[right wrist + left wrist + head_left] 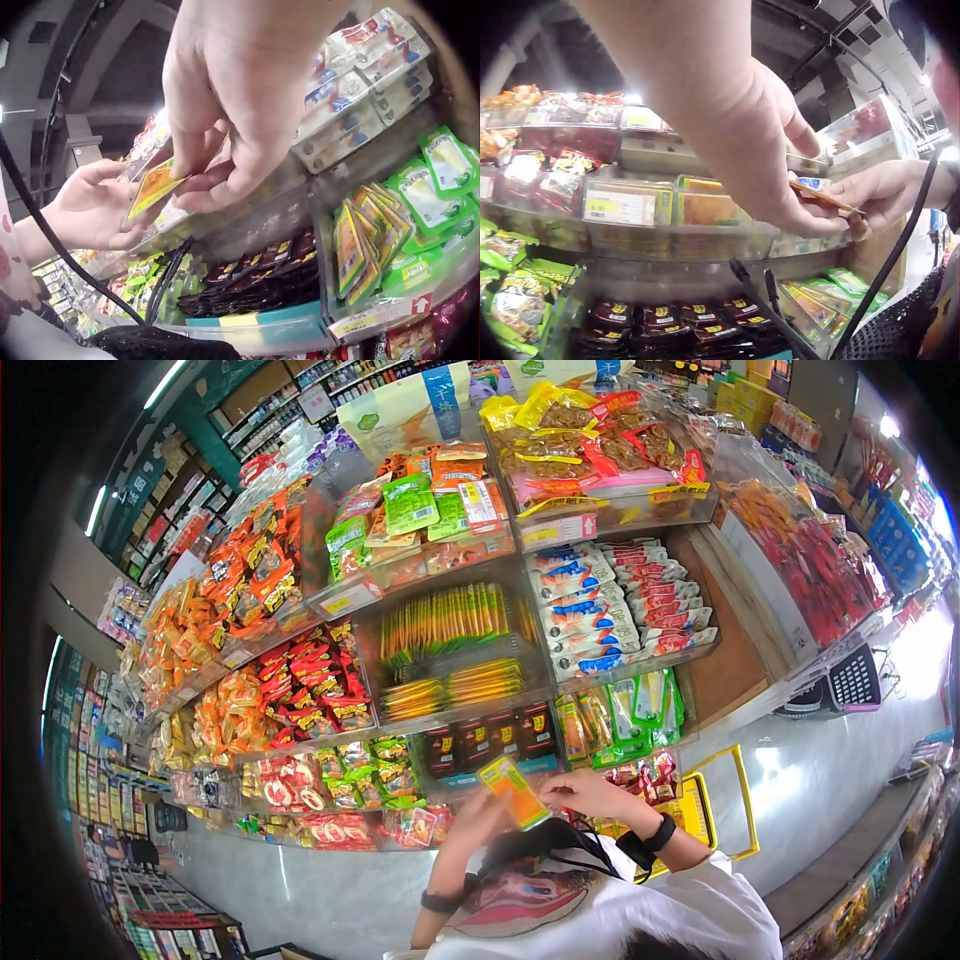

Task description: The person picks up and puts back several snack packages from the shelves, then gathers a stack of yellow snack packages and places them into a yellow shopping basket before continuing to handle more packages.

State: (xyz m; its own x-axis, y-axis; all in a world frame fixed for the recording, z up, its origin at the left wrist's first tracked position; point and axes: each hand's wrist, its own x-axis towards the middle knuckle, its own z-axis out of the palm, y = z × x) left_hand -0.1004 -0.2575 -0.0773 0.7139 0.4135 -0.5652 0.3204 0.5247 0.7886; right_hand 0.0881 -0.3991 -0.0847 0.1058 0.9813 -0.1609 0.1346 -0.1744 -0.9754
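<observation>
A flat orange packet with a yellow-green border (514, 792) is between my two hands, in front of the lower shelves. With thumb and fingers, my right hand (232, 112) pinches one edge of it. My left hand (94, 206) lies behind and under the packet, thumb raised away from it and fingers stretched along its underside. From the left wrist view the packet (821, 196) appears nearly edge-on, partly hidden by the left hand (742, 142). In the head view the left hand (478, 822) is blurred, and the right hand (585, 792) is at the packet's right side.
Similar packets stand in a row in a clear bin (445, 622) above. Dark packets (490, 740) fill the bin just beyond the hands, and green bags (640, 710) lie to its right. A yellow-framed cart (740, 800) stands at the right. Black cords (889, 262) hang near the hands.
</observation>
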